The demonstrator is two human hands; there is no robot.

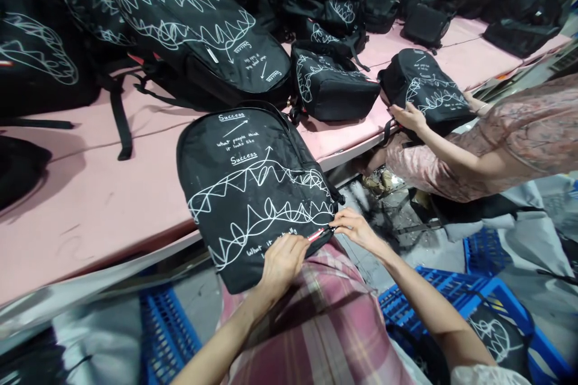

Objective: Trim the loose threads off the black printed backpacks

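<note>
A black backpack [244, 192] with white scribbled lines and lettering lies tilted across my lap, its top leaning on the table edge. My left hand [283, 261] grips its lower edge, with the fingers curled beside a small red and white label [316, 234]. Just right of that label, my right hand [354, 230] pinches at the backpack's lower right corner. Between those fingertips is something small and dark that I cannot make out.
More printed backpacks [180, 30] cover the pink table [99, 198]. At the right, a co-worker's hands hold a smaller black backpack [428, 93]. Blue plastic crates [451, 289] stand on the floor below, right and left of my lap.
</note>
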